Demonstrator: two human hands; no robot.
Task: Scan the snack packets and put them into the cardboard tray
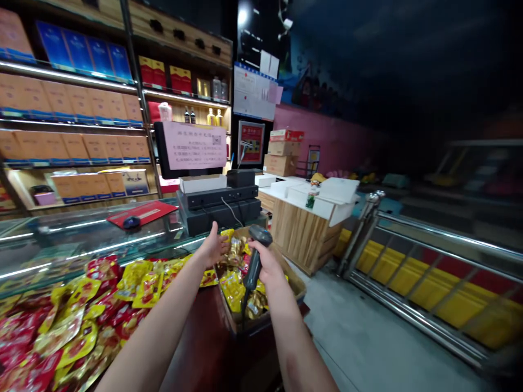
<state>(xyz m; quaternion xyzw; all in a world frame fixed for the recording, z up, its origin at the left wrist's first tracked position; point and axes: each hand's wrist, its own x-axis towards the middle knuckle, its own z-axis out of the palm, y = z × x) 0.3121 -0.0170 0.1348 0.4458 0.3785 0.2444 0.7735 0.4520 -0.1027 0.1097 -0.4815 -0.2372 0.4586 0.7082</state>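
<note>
A dark handheld scanner (254, 261) with a cable at its lower end is in my right hand (267, 262), tilted over a cardboard box (297, 280). Yellow, gold and red packets (232, 291) fill that box. My left hand (214, 247) is beside the box's far left corner, its fingers apart and nothing seen in it. Below and left of it, many red and yellow packets (81, 310) lie heaped along the glass counter.
Behind my hands stand a black cash drawer (220, 215) and a monitor with a pink notice (195, 146). A mouse (131, 222) sits on a red mat at the left. A wooden counter (300, 234) and a metal railing (417, 283) are on the right.
</note>
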